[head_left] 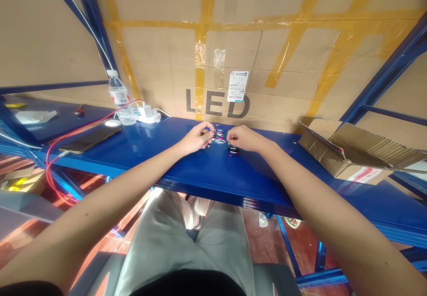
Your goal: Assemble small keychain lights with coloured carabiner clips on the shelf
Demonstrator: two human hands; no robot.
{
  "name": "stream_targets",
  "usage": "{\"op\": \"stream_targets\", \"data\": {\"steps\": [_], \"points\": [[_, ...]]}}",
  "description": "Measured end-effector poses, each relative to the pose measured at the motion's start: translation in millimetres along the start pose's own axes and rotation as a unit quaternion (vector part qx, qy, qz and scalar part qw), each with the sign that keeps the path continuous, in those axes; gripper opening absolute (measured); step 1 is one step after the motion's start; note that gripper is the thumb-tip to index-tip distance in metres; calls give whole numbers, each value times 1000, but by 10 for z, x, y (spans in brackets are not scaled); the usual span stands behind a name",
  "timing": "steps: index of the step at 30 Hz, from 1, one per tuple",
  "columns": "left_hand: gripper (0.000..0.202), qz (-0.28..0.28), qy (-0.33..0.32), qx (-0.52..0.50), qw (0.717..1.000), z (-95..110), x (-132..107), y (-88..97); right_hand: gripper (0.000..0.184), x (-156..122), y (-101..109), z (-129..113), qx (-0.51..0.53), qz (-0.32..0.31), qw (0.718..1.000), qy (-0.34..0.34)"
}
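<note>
Several small metallic carabiners [219,134] in purple, green and silver lie side by side on the blue metal table [200,167]. My left hand [196,137] is at their left ends, thumb and fingers pinched together. Whatever it pinches is too small to make out. To the right, my right hand [243,137] is also closed in a pinch, knuckles up. Just below its fingertips is a dark carabiner with a purple-pink edge [234,152], which the fingers appear to grip by its upper end. The fingers partly hide it.
An open cardboard box [333,153] stands on the right. At left are a phone [91,139], a red cable [83,129], a water bottle [120,98] and a power strip [147,115]. A large taped carton [150,69] rises behind the table.
</note>
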State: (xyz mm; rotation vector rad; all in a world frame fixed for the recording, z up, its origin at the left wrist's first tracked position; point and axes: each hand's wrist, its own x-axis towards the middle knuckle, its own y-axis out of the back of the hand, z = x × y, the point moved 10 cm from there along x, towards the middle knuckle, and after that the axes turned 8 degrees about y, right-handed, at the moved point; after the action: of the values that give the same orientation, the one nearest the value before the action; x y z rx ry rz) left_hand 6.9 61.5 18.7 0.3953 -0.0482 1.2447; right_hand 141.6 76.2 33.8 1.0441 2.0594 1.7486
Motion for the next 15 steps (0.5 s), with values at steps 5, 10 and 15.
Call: {"op": "stream_targets", "data": {"steps": [5, 10, 15], "points": [[12, 12, 5, 13, 1000, -24, 13, 27, 16, -18, -89, 86, 8, -39, 999, -19], [17, 31, -13, -2, 999, 14, -1, 84, 18, -22, 191, -108, -10, 92, 995, 40], [30, 66, -37, 30, 997, 86, -39, 167, 11, -23, 129, -323, 121, 132, 984, 26]]}}
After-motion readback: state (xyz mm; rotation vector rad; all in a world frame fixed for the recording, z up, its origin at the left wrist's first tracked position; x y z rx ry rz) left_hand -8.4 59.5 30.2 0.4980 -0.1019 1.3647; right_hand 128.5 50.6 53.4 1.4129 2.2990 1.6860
